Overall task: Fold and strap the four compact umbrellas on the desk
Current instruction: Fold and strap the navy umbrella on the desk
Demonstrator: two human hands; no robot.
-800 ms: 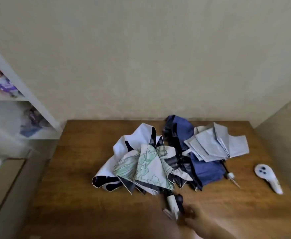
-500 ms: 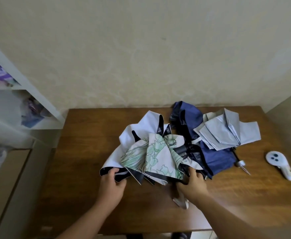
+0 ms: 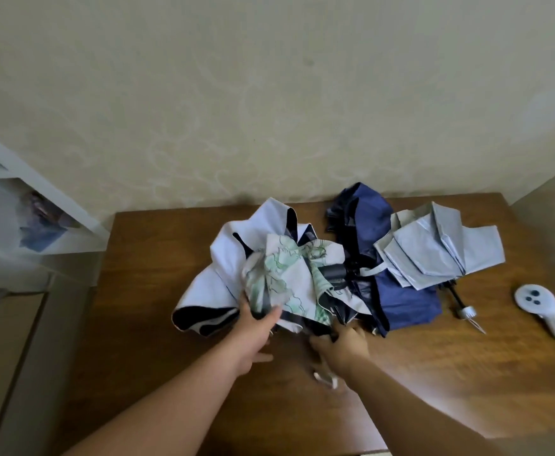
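Wood surface: the desk (image 3: 170, 324) carries all four umbrellas in one overlapping heap at its 12 o'clock half, none strapped yet.
Floral umbrella (image 3: 289, 284): white canopy with green print, topmost at heap centre; evidently the first unit in hand.
Lavender umbrella (image 3: 236, 258): at 9 o'clock of the floral one and partly under it, dark lining showing at its near hem.
Navy umbrella (image 3: 401, 301): at 3 o'clock of the floral one, flattened on the wood.
Grey umbrella (image 3: 434, 251): lies across the navy canopy toward 2 o'clock, its shaft tip pointing to 5 o'clock.
Left hand (image 3: 253, 327): fingers spread and gathered into the floral fabric at its 7 o'clock edge, probably to bunch loose panels.
Right hand (image 3: 345, 343): curled round the dark lower end of the floral umbrella at 5 o'clock, likely anchoring it so the canopy can be separated from the heap.
White controller (image 3: 542, 307): at 3 o'clock, well apart from the heap.
Shelf unit (image 3: 39, 205): off the desk at 9 o'clock.
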